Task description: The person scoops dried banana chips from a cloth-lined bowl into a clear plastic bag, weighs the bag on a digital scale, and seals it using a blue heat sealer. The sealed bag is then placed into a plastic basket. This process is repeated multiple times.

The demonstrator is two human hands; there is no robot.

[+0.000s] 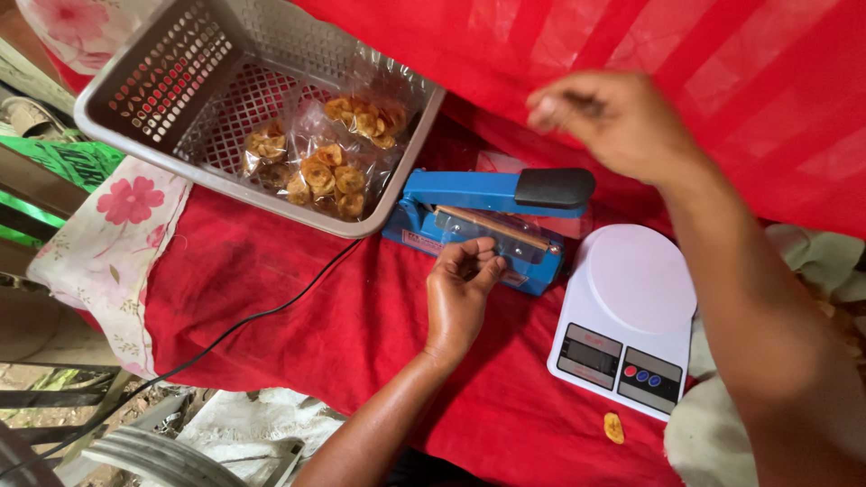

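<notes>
Sealing step: your left hand (460,293) pinches the clear bag (483,236) at the blue sealer (487,216); right hand (609,117) — loosely curled, holding nothing — hovers above the lever (552,188), likely pressed next.

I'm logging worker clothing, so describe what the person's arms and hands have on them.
Both arms are bare as far as the picture shows: no sleeves, gloves, watch or bracelets. The left hand and right hand show no rings that I can make out.
</notes>
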